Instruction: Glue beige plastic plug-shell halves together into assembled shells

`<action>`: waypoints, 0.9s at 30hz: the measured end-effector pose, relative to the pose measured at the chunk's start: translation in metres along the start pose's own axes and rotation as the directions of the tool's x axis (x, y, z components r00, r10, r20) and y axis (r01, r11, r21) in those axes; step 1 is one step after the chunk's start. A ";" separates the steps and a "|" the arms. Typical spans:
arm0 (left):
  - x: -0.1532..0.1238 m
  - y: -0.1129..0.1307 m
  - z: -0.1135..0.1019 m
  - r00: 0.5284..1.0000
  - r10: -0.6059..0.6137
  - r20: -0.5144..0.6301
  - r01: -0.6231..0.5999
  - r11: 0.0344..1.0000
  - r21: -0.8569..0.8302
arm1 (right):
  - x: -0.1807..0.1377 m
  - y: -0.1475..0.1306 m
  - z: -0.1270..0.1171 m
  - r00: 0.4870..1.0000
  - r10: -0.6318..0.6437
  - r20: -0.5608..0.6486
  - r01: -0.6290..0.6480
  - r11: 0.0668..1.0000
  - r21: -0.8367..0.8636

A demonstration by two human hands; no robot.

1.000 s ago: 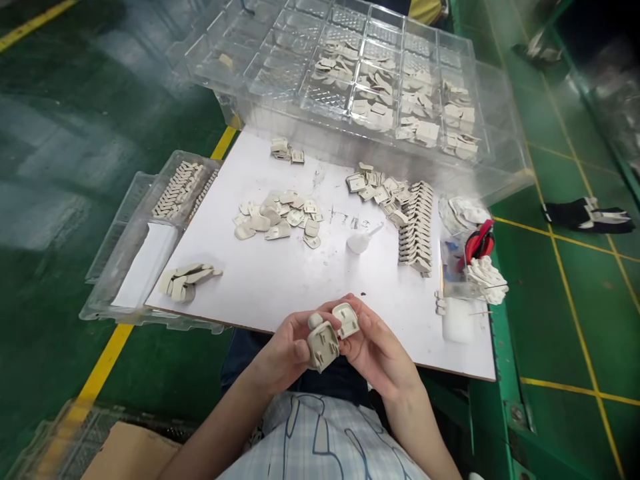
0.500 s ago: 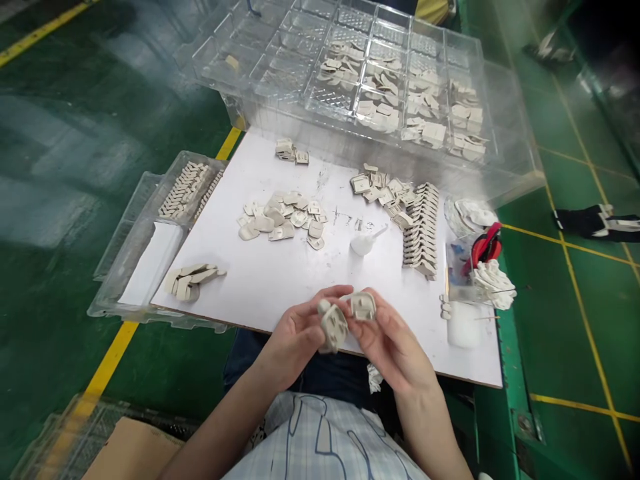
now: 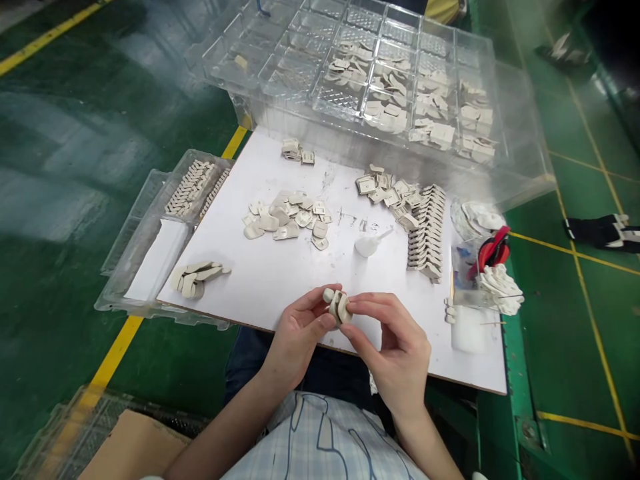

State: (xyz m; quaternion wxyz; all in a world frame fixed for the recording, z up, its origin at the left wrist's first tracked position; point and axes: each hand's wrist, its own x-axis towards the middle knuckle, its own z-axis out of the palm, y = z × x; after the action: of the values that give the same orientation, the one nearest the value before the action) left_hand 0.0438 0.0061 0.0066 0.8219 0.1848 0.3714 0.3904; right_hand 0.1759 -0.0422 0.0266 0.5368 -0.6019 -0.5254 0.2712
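Near the front edge of the white board (image 3: 225,293), my left hand (image 3: 303,333) is closed on a beige plastic part (image 3: 332,300) with a rounded knob at its upper end. Between the thumb and forefinger of my right hand (image 3: 390,340) is a smaller beige cover piece (image 3: 343,309), held against the first part. The two pieces touch, with a gap visible along one side; whether they are joined I cannot tell. Beyond my hands stands a small white squeeze bottle (image 3: 367,247) with a thin slanting spout.
Loose beige pieces (image 3: 287,213) lie mid-board, and a neat row of parts (image 3: 427,233) stands at the right. Red-handled pliers (image 3: 490,252) rest in a clear box. A clear compartment tray (image 3: 320,100) spans the back. More parts (image 3: 197,277) sit at the left edge.
My right hand has turned and moved left, bringing the cover piece against the part in my left hand. Half a second ago the two pieces were apart, inner sides showing.
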 end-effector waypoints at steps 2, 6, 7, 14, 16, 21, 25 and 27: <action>0.000 0.000 0.000 1.000 -0.002 -0.014 0.002 1.000 0.012 | 0.001 0.000 0.000 1.000 -0.022 0.005 0.022 0.999 -0.029; -0.001 0.002 0.000 1.000 -0.006 -0.014 0.006 0.999 0.037 | 0.003 -0.002 -0.002 0.999 -0.037 0.027 0.039 0.998 -0.055; -0.001 0.003 -0.001 1.000 -0.005 -0.011 0.005 0.999 0.041 | 0.004 -0.002 -0.003 0.999 -0.035 0.034 0.037 0.998 -0.057; 0.001 0.001 -0.004 1.000 0.005 0.018 -0.006 0.998 0.058 | 0.004 -0.004 -0.005 0.999 -0.003 0.046 0.005 0.998 -0.059; 0.001 0.001 -0.005 1.000 0.013 0.025 -0.014 0.998 0.055 | 0.002 -0.003 -0.004 1.000 -0.010 0.030 0.012 0.998 -0.060; 0.002 0.001 -0.005 0.997 0.025 0.066 -0.028 0.999 0.041 | 0.000 -0.001 -0.004 1.000 -0.006 -0.002 0.005 0.999 -0.034; 0.002 0.001 -0.004 0.998 0.020 0.068 -0.023 0.999 0.044 | 0.000 -0.001 -0.004 1.000 -0.022 0.011 0.022 0.999 -0.040; 0.003 0.000 -0.004 0.998 0.015 0.062 -0.018 0.999 0.046 | 0.000 -0.001 -0.004 0.999 -0.030 0.013 0.031 0.998 -0.051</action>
State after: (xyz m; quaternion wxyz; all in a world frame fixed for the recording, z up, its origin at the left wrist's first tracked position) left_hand 0.0421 0.0082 0.0028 0.8253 0.2187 0.3532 0.3825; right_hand 0.1791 -0.0433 0.0290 0.5220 -0.6057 -0.5446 0.2531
